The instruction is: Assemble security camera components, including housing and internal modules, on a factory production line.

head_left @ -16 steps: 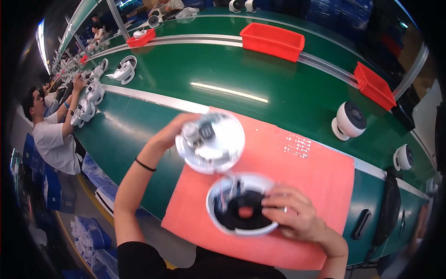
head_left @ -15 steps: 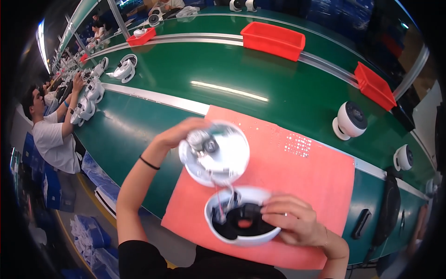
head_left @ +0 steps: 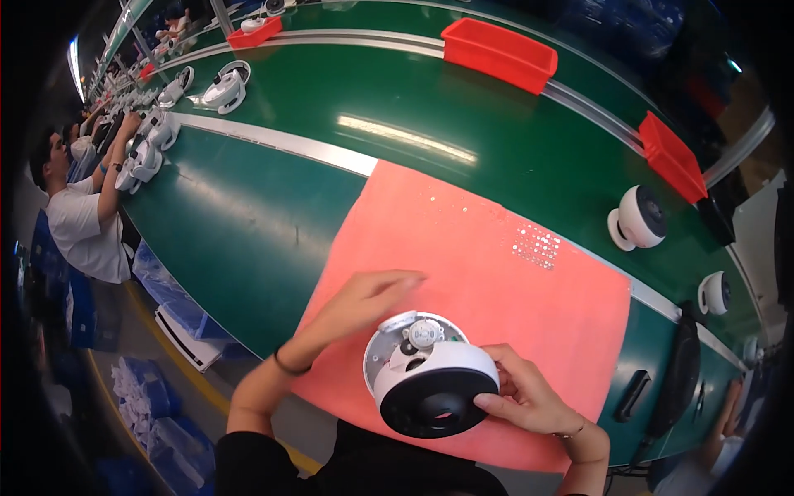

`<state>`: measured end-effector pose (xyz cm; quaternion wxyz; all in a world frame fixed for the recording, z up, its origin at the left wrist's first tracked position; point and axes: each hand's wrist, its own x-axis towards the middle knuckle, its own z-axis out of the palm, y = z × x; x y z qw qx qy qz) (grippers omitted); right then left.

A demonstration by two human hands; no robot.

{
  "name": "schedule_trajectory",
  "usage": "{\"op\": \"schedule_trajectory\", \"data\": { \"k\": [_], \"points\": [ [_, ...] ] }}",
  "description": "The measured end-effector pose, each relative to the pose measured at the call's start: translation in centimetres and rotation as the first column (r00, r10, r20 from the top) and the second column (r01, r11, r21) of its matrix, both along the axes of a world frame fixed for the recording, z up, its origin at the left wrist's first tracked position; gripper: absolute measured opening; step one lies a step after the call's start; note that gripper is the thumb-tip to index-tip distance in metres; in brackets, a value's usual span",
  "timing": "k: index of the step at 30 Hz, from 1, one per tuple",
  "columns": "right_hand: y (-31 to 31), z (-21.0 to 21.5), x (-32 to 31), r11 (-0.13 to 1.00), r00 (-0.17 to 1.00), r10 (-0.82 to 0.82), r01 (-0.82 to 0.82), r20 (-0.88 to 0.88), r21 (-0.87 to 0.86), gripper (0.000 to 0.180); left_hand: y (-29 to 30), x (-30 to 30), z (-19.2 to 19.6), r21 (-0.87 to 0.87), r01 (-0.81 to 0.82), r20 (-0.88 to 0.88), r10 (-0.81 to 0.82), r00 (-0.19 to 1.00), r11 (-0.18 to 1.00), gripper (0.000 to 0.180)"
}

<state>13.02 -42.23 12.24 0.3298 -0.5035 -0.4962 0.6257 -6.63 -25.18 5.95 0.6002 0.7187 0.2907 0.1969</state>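
Observation:
My right hand [head_left: 529,393] grips the side of a round white camera housing [head_left: 438,401], thumb near its edge. The housing's glossy black front tilts up toward me. Behind it, and partly covered by it, a white shell [head_left: 374,357] rests on the pink mat, with a round silvery motor [head_left: 425,333] inside. Whether the two halves touch all along their edges I cannot tell. My left hand [head_left: 372,298] hovers just behind the shell, fingers stretched out and holding nothing.
Small screws lie in rows on the pink mat [head_left: 463,240]. Two assembled white cameras [head_left: 637,217] stand on the right. Red bins [head_left: 500,56] line the far rail. A black tool [head_left: 633,395] lies to the right. At left, a co-worker [head_left: 83,215] handles white housings.
The raised white shell has come down onto the mat, and my left hand has let go of it. My right hand has turned the other half over, so its black front now shows.

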Motion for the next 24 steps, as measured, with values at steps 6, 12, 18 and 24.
{"op": "schedule_trajectory", "data": {
  "k": [6, 12, 18, 24],
  "points": [
    [1.6, 0.3, -0.5, 0.982, 0.986, -0.067, 0.038, -0.151, -0.183, 0.042, -8.7, -6.3, -0.4, -0.099, -0.391, 0.053, 0.397, 0.916, 0.915, 0.036],
    [1.3, 0.9, -0.5, 0.964, 0.977, -0.083, 0.028, -0.195, -0.266, 0.041, -11.4, -6.5, 1.9, 0.013, -0.330, 0.036, 0.329, 0.944, 0.944, 0.050],
    [1.8, 0.2, -0.3, 0.954, 0.975, -0.100, 0.038, -0.197, -0.297, 0.040, -10.5, -7.0, 0.6, 0.440, -0.081, -0.051, 0.114, 0.992, 0.894, 0.047],
    [2.0, 0.5, -0.5, 0.944, 0.984, -0.117, 0.067, -0.138, -0.324, 0.040, -11.0, -7.0, 0.7, 0.177, -0.211, 0.065, 0.202, 0.977, 0.961, 0.045]
  ]
}}
